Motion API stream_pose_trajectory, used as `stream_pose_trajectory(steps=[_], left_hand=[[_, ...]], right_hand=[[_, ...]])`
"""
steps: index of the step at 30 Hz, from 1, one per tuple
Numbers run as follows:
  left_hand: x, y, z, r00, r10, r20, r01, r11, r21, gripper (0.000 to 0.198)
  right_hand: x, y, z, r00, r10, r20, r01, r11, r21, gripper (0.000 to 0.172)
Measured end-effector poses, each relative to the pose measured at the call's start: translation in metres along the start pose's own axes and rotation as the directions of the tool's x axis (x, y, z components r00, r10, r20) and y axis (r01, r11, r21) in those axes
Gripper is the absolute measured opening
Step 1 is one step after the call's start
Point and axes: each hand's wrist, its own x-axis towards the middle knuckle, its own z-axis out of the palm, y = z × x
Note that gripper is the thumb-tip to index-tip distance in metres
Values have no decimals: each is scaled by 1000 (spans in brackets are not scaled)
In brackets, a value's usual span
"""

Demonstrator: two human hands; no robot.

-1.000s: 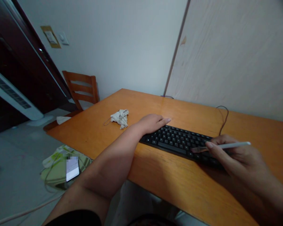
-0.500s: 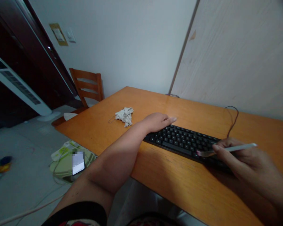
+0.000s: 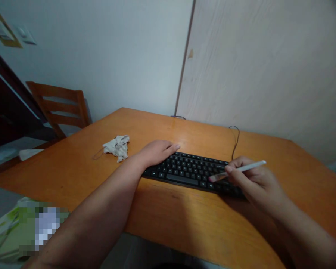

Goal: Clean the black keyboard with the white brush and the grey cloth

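Note:
A black keyboard (image 3: 193, 171) lies on the orange wooden table (image 3: 184, 220). My left hand (image 3: 156, 151) rests flat on the keyboard's left end, fingers stretched out and together. My right hand (image 3: 253, 180) pinches a thin white-handled brush (image 3: 238, 170) like a pen. The brush's pinkish bristle tip touches the keys at the keyboard's right part. The hand covers the right end of the keyboard.
A crumpled pale cloth (image 3: 116, 146) lies on the table left of the keyboard. The keyboard's cable (image 3: 235, 138) runs toward the wall. A wooden chair (image 3: 58, 108) stands at the far left. Green packaging (image 3: 22, 231) lies on the floor below the table edge.
The camera has swung to the right, so everything sits further left in view. My right hand has drawn the brush a little leftward along the keys. My left hand stays on the keyboard's end.

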Motion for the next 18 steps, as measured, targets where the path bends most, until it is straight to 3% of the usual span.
stream_pose_trajectory(steps=[2, 6, 13, 18], left_hand=[[0, 0, 0, 1000, 6, 10, -6, 1000, -1, 66], [-1, -2, 0, 1000, -12, -4, 12, 1000, -9, 65], [0, 0, -1, 1000, -10, 2, 10, 1000, -19, 60], [0, 0, -2, 1000, -17, -5, 17, 1000, -26, 58]], right_hand=[[-1, -3, 4, 1000, -17, -19, 18, 1000, 24, 28], [1, 2, 7, 996, -23, 83, 21, 999, 28, 27], [1, 2, 1, 1000, 5, 31, -8, 995, 100, 24], [-2, -6, 14, 990, -64, 126, 48, 991, 126, 19]])
